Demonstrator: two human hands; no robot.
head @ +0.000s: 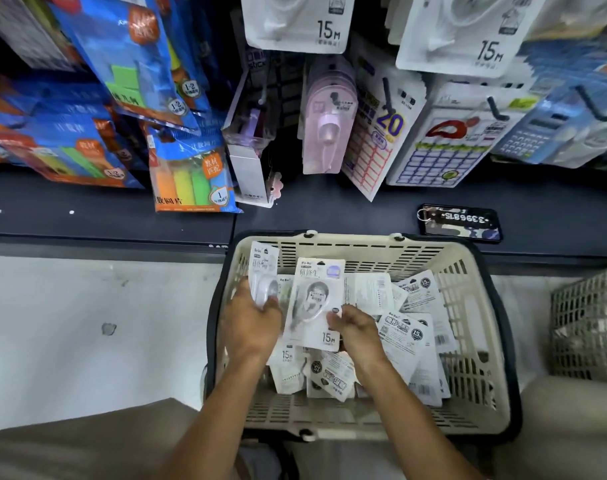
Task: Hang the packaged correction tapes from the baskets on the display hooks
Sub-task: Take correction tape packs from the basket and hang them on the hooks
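The right hand [355, 332] pinches the lower edge of a pack [316, 303] over the basket [468, 341]; the left hand [252, 322] grips a second pack [264, 275]. Juggling both risks one slipping back among the loose packs. Both forearms reach forward, palms down

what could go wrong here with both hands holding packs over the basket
The left hand grips a correction tape pack low down, so it may slip back into the basket. The right hand only pinches the second pack by its edge. The phone on the shelf ledge could get knocked.
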